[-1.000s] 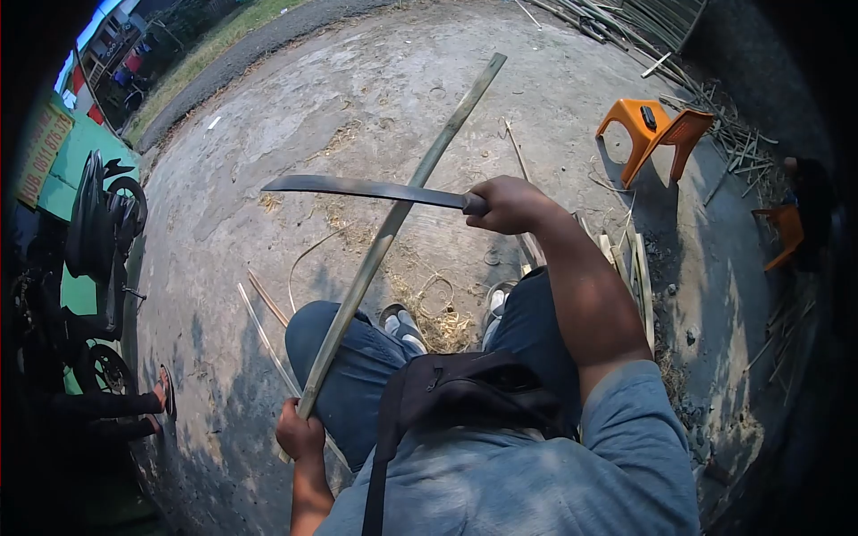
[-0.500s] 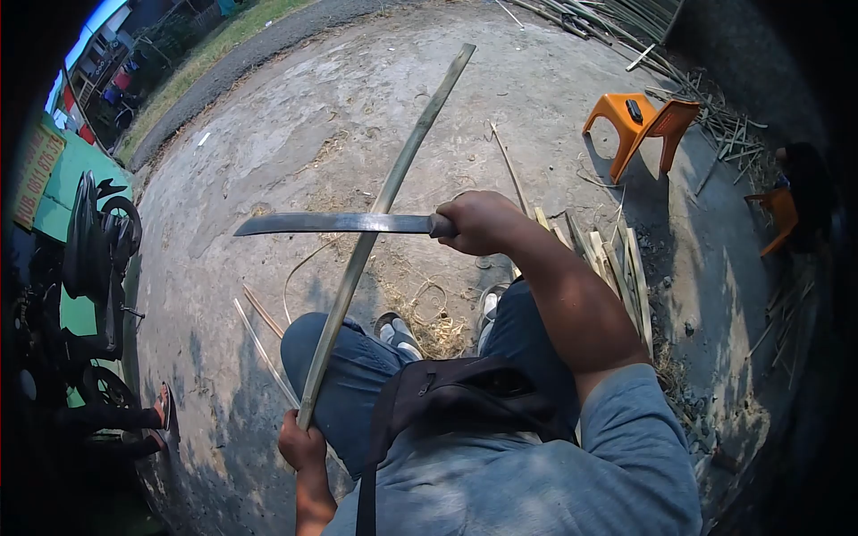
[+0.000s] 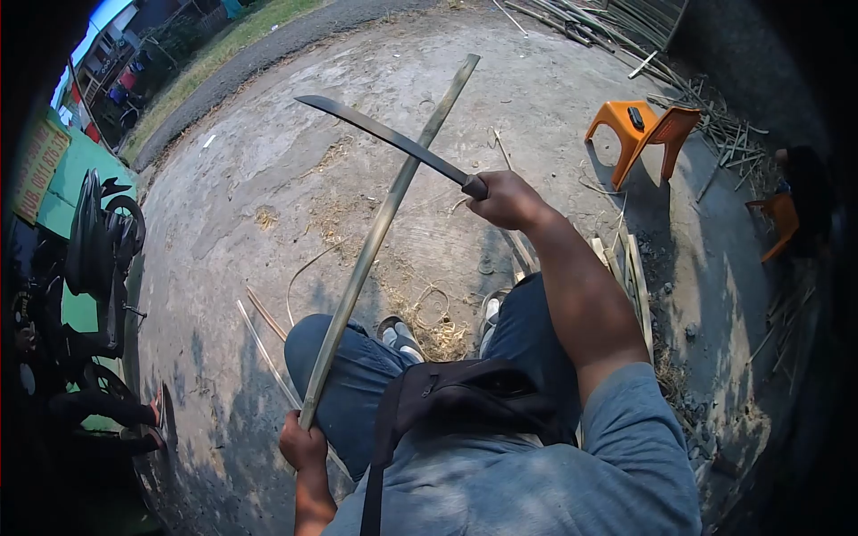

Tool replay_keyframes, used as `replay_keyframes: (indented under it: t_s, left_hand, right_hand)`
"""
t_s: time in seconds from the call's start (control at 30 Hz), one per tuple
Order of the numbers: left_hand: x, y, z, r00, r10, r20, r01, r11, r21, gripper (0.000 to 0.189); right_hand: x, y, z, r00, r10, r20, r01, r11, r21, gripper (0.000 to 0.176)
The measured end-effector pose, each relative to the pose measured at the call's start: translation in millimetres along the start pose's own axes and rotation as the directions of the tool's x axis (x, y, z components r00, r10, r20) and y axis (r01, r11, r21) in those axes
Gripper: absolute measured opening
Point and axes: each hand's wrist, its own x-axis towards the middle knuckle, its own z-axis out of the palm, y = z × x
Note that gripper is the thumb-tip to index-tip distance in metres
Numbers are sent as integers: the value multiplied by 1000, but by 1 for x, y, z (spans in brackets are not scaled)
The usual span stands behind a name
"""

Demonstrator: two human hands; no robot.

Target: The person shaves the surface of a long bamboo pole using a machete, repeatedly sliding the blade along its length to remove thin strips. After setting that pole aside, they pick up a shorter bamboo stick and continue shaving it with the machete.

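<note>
My right hand (image 3: 508, 200) is wrapped round the handle of a machete (image 3: 380, 132), held out in front of me. Its long dark blade points up and to the left and crosses over a bamboo strip (image 3: 366, 255) in this view. The near end of that strip is in my closed left hand (image 3: 304, 441), down by my left knee. From there the strip slants up and to the right past my thigh, its far end out over the concrete.
An orange plastic chair (image 3: 621, 134) with a dark object on its seat stands at the upper right. Split bamboo pieces (image 3: 636, 277) lie beside my right leg, with more bamboo poles (image 3: 581, 22) at the back. A motorbike (image 3: 94, 241) and a person's feet (image 3: 157, 418) are on the left.
My right hand has moved forward and to the right, and the machete blade has swung from level to tilted up, farther along the strip. My left hand stays nearly still.
</note>
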Motion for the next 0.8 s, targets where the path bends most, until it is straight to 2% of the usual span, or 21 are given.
replay_keyframes:
  t_s: [0.07, 0.2, 0.33, 0.47, 0.57, 0.67, 0.8]
  left_hand:
    - [0, 1, 1, 1000, -4, 18, 4, 1000, -14, 26]
    - [1, 0, 3, 1000, 4, 5, -4, 1000, -14, 25]
    - [0, -4, 4, 1000, 12, 9, -12, 999, -31, 24]
    - [1, -2, 1, 1000, -3, 11, 3, 999, -34, 25]
    - [0, -1, -4, 1000, 9, 9, -9, 1000, -10, 24]
    - [-1, 2, -8, 999, 5, 37, -5, 1000, -9, 25]
    - [4, 3, -11, 995, 21, 99, -19, 1000, -24, 25]
  right_hand:
    - [-5, -9, 4, 990, -120, 70, 131, 974, -183, 24]
    - [-21, -44, 18, 934, -251, 255, 335, 864, -375, 21]
    - [-6, -35, 15, 948, -163, 273, 245, 922, -299, 23]
    - [17, 2, 10, 999, -15, 35, 17, 998, -59, 29]
    - [22, 15, 19, 999, -28, 23, 28, 999, -18, 32]
    - [7, -4, 13, 996, -35, 84, 37, 999, -28, 34]
    - [-11, -33, 23, 953, -112, 283, 183, 954, -239, 30]
